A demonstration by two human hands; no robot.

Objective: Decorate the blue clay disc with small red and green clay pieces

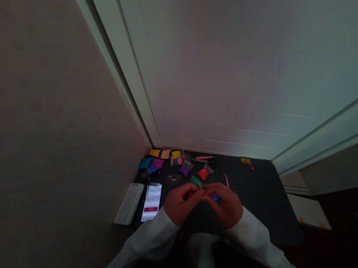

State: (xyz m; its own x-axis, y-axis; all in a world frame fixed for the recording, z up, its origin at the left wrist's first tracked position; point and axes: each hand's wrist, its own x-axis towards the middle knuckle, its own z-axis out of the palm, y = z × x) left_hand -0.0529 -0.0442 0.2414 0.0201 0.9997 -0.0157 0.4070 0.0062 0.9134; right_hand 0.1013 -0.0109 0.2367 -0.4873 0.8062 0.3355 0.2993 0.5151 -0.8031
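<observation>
My left hand [181,201] and my right hand [226,204] meet over the dark tabletop, fingertips pinched together. Whatever lies between them is too small and dim to make out. Just beyond the fingertips shows a green packet [195,181] with clear plastic at its edge; I cannot tell whether the fingers touch it. A small blue piece [214,197] is partly covered by my right hand. Past the hands lie a red packet [203,174] and a purple packet [184,170] in clear bags. A pink stick-like tool [226,181] rests beyond my right hand.
More coloured packets [157,163] lie at the table's back left. A lit phone [151,202] and a white slab-like object [129,204] sit left. Scissors [206,160] and a yellow-dotted piece [245,161] lie along the back. A white panel [232,71] rises behind the dark table [264,205].
</observation>
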